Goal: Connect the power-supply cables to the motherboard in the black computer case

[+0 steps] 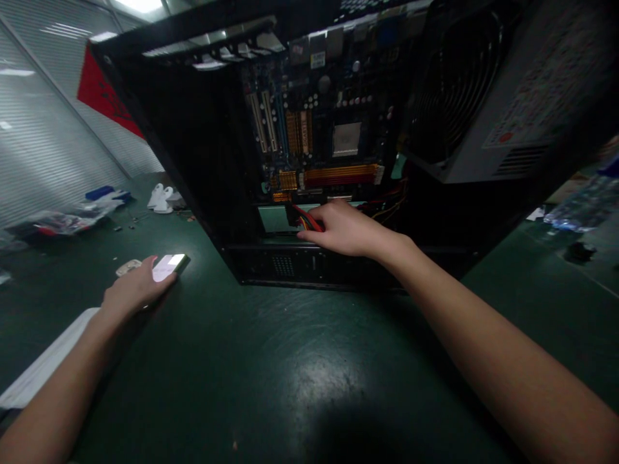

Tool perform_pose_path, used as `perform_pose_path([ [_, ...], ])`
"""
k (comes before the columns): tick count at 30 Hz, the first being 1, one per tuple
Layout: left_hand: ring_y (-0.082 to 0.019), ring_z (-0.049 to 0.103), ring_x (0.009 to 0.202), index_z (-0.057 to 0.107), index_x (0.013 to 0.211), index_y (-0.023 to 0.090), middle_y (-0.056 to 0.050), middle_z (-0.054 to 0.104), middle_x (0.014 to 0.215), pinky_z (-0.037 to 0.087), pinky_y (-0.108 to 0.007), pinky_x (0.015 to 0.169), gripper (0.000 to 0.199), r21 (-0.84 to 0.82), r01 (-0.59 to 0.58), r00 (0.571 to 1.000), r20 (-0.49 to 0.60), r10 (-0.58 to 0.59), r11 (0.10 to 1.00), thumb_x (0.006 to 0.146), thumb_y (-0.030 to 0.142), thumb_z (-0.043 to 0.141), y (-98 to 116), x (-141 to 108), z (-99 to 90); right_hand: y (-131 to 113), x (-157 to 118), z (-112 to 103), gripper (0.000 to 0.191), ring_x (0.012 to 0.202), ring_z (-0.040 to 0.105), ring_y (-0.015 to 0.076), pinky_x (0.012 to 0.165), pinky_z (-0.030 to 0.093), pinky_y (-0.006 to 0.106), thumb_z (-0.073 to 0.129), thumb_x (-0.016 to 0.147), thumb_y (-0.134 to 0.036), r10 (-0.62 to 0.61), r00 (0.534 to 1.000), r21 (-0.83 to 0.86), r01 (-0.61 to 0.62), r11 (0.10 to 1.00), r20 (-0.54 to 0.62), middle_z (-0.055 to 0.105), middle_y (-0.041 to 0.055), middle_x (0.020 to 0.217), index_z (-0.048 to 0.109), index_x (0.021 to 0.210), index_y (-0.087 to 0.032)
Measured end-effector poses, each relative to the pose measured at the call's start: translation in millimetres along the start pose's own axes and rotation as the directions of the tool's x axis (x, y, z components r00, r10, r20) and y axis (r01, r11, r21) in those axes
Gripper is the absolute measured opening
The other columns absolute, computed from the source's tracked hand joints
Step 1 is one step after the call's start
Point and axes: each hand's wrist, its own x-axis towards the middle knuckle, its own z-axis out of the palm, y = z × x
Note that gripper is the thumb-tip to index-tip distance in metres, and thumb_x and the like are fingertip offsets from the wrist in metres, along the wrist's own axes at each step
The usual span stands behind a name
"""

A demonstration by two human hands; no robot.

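Observation:
A black computer case [193, 161] stands upright on the table with its side open. My right hand [345, 229] reaches inside, closed around a bundle of red, yellow and black power cables [309, 220] below the motherboard [319, 122]. The cables trail rightward toward the grey power supply [512, 122]. At the left, my left hand [130, 283] grips a smartphone [169, 267] with a lit screen, held low near the tabletop. A bare processor [347, 138] and memory slots [341, 175] show on the motherboard. The tips of the right fingers are partly hidden.
The dark green table [290, 348] spreads beneath everything. A white flat item [48, 361] lies by my left forearm. Plastic bags [62, 219] and white objects [162, 198] sit at the back left. Clear plastic packaging [585, 200] lies at the right. A red sheet [106, 93] shows behind the case.

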Motion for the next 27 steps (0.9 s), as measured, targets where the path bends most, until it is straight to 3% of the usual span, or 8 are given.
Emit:
perform_pose_path([
  [3, -0.050, 0.056, 0.132, 0.026, 0.165, 0.010, -0.030, 0.046, 0.157, 0.051, -0.061, 0.098, 0.091, -0.007, 0.076, 0.996, 0.052, -0.076, 0.997, 0.093, 0.066, 0.037, 10, -9, -3.6, -1, 0, 0, 0.024, 0.065, 0.055, 0.0159, 0.065, 0.031, 0.030, 0.067, 0.095, -0.035, 0.000, 1.000, 0.002, 0.000, 1.000, 0.005, 0.067, 0.0049, 0.073, 0.070, 0.081, -0.016],
  [7, -0.051, 0.054, 0.133, 0.029, 0.163, 0.009, -0.029, 0.046, 0.157, 0.049, -0.063, 0.101, 0.087, -0.024, 0.056, 0.998, 0.041, -0.055, 0.998, 0.094, 0.061, 0.038, 16, -13, -5.7, 0, 0, 0, 0.025, 0.064, 0.054, 0.0152, 0.064, 0.030, 0.030, 0.067, 0.095, -0.035, 0.007, 1.000, 0.005, -0.007, 1.000, 0.006, 0.066, 0.0047, 0.073, 0.070, 0.080, -0.015],
  [12, -0.050, 0.053, 0.134, 0.027, 0.164, 0.010, -0.028, 0.046, 0.157, 0.047, -0.060, 0.104, 0.090, -0.024, 0.057, 0.997, 0.061, -0.055, 0.998, 0.092, 0.062, 0.041, 9, -5, -1.1, 2, 0, 1, 0.026, 0.065, 0.053, 0.0158, 0.065, 0.030, 0.031, 0.066, 0.096, -0.036, 0.007, 1.000, 0.007, -0.007, 1.000, 0.008, 0.067, 0.0055, 0.074, 0.070, 0.081, -0.015],
  [21, -0.051, 0.052, 0.134, 0.028, 0.164, 0.012, -0.027, 0.046, 0.158, 0.048, -0.062, 0.101, 0.092, -0.042, 0.078, 0.996, 0.050, -0.076, 0.996, 0.090, 0.066, 0.039, 6, -4, 1.7, 0, 0, 0, 0.029, 0.064, 0.050, 0.0155, 0.065, 0.030, 0.030, 0.067, 0.096, -0.038, 0.015, 1.000, -0.019, -0.015, 1.000, 0.012, 0.065, 0.0052, 0.071, 0.068, 0.078, -0.016],
  [27, -0.050, 0.057, 0.128, 0.032, 0.163, 0.013, -0.027, 0.052, 0.152, 0.051, -0.058, 0.096, 0.091, -0.021, 0.024, 1.000, 0.008, -0.024, 0.999, 0.091, 0.068, 0.036, 2, -4, 3.6, 2, 0, 0, 0.028, 0.064, 0.049, 0.0149, 0.065, 0.029, 0.031, 0.066, 0.096, -0.036, 0.011, 1.000, -0.012, -0.011, 1.000, 0.002, 0.064, 0.0050, 0.071, 0.069, 0.079, -0.014],
])
